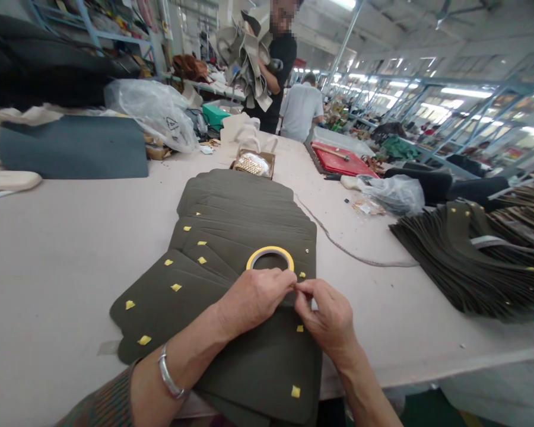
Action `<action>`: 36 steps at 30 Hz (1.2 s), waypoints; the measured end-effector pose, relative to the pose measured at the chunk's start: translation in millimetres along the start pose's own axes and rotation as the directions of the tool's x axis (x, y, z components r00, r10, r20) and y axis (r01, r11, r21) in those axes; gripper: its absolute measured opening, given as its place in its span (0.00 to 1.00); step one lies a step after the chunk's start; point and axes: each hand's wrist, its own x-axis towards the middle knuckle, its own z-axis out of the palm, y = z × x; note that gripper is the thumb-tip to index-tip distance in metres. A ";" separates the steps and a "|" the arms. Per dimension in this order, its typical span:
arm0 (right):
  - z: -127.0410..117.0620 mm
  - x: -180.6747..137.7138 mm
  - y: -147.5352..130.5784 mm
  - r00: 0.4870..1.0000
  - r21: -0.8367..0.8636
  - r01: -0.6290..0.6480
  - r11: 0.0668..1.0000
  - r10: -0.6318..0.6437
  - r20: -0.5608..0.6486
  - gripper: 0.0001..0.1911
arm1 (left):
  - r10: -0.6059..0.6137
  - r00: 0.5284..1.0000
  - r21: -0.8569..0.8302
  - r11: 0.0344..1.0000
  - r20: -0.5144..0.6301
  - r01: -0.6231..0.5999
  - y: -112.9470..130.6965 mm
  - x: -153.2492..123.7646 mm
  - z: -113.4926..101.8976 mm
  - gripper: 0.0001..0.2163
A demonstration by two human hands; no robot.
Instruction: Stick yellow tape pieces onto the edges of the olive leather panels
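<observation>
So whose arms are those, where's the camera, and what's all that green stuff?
There's no robot here, just a person's bare hands. The camera sits on their head, looking forward and down, so you see roughly what they see.

The green stuff is a spread of flat, dark green pieces overlapping on a pale table. Small yellow squares are dotted over them.

The left hand, with a bracelet on its wrist, seems to hold a yellow-edged ring, which looks like a tape roll. The right hand pinches close beside it; what's between its fingertips is too small to tell.
</observation>
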 end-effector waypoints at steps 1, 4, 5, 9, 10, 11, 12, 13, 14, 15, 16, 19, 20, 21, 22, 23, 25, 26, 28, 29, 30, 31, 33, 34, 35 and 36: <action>0.6 0.4 -1.1 1.000 0.003 -0.022 1.000 0.022 -0.013 0.07 | -0.007 1.000 0.032 0.999 0.000 0.007 -0.5 0.6 0.4 0.07; 2.4 3.3 -5.7 0.971 0.106 -0.236 0.966 0.240 -0.023 0.06 | -0.004 0.999 0.110 0.994 -0.044 0.009 -1.1 3.7 2.6 0.10; 3.2 4.6 -7.3 0.934 0.182 -0.350 0.919 0.356 -0.002 0.05 | 0.004 0.997 0.127 0.992 -0.072 0.005 -0.8 4.9 3.5 0.10; 7.6 10.0 -6.1 0.705 0.474 -0.675 0.565 0.683 0.190 0.07 | 0.041 0.984 0.168 0.986 -0.172 -0.012 3.0 8.5 6.7 0.11; 8.8 11.3 -2.3 0.660 0.515 -0.703 0.490 0.719 0.218 0.08 | 0.056 0.981 0.168 0.986 -0.186 -0.024 4.1 9.0 7.4 0.11; 9.7 12.5 3.2 0.620 0.550 -0.719 0.425 0.750 0.230 0.09 | 0.070 0.978 0.165 0.986 -0.195 -0.038 5.0 9.3 8.3 0.11; 10.4 13.6 10.2 0.580 0.584 -0.725 0.365 0.781 0.232 0.10 | 0.081 0.976 0.160 0.986 -0.202 -0.049 5.4 9.6 9.4 0.10; 10.8 14.6 18.2 0.543 0.614 -0.726 0.310 0.807 0.234 0.12 | 0.081 0.976 0.156 0.987 -0.205 -0.049 5.1 9.9 10.6 0.10; 10.9 15.6 26.8 0.510 0.638 -0.724 0.262 0.826 0.240 0.13 | 0.067 0.977 0.158 0.987 -0.202 -0.035 4.0 10.2 12.2 0.09; 11.0 16.7 35.3 0.489 0.651 -0.723 0.230 0.837 0.248 0.14 | 0.040 0.980 0.171 0.985 -0.194 -0.006 2.2 10.7 13.8 0.08; 10.9 17.8 43.1 0.485 0.653 -0.725 0.220 0.836 0.256 0.15 | 0.004 0.984 0.194 0.980 -0.181 0.032 -0.1 11.2 15.5 0.08; 11.6 21.4 58.6 0.541 0.606 -0.734 0.307 0.804 0.248 0.18 | -0.103 0.988 0.290 0.948 -0.113 0.131 -7.1 12.8 19.8 0.06; 12.2 22.5 60.8 0.566 0.578 -0.735 0.354 0.790 0.236 0.18 | -0.129 0.987 0.312 0.938 -0.092 0.152 -8.4 13.1 20.5 0.05; 12.9 23.6 61.8 0.592 0.547 -0.735 0.402 0.773 0.227 0.18 | -0.151 0.986 0.325 0.931 -0.075 0.167 -8.9 13.3 20.9 0.05; 13.6 24.6 62.1 0.617 0.512 -0.732 0.449 0.755 0.221 0.18 | -0.166 0.984 0.331 0.927 -0.061 0.177 -8.8 13.3 20.9 0.05; 14.4 25.5 61.8 0.641 0.472 -0.728 0.497 0.738 0.212 0.18 | -0.176 0.983 0.333 0.925 -0.048 0.182 -8.2 13.2 20.7 0.05; 15.9 26.9 61.1 0.685 0.372 -0.714 0.593 0.703 0.191 0.18 | -0.184 0.983 0.336 0.924 -0.028 0.182 -6.6 12.9 20.1 0.05; 16.7 27.5 60.9 0.706 0.314 -0.701 0.641 0.686 0.175 0.17 | -0.183 0.983 0.337 0.924 -0.022 0.180 -6.0 12.8 19.8 0.04; 18.6 29.0 61.2 0.751 0.199 -0.660 0.725 0.646 0.135 0.16 | -0.184 0.983 0.340 0.923 -0.021 0.180 -5.6 12.5 19.8 0.04; 19.8 29.8 61.6 0.776 0.149 -0.631 0.761 0.621 0.114 0.15 | -0.186 0.982 0.341 0.922 -0.023 0.183 -5.8 12.4 20.0 0.05; 21.2 30.8 62.1 0.799 0.107 -0.601 0.792 0.593 0.094 0.14 | -0.189 0.982 0.342 0.921 -0.022 0.185 -6.2 12.3 20.3 0.05; 22.8 31.7 62.7 0.818 0.075 -0.575 0.815 0.570 0.075 0.14 | -0.191 0.981 0.345 0.920 -0.019 0.185 -6.6 12.3 20.6 0.05; 26.2 33.7 64.3 0.833 0.035 -0.552 0.833 0.549 0.061 0.13 | -0.194 0.981 0.351 0.918 -0.011 0.185 -7.3 12.3 21.1 0.05; 27.6 34.6 65.3 0.829 0.030 -0.558 0.830 0.555 0.067 0.12 | -0.195 0.981 0.353 0.917 -0.007 0.185 -7.4 12.3 21.2 0.04; 28.6 35.3 66.6 0.818 0.036 -0.574 0.818 0.570 0.082 0.12 | -0.196 0.981 0.354 0.917 -0.006 0.186 -7.4 12.3 21.2 0.04; 29.2 35.7 68.0 0.802 0.051 -0.596 0.802 0.590 0.099 0.13 | -0.198 0.980 0.353 0.916 -0.007 0.188 -7.3 12.3 21.1 0.04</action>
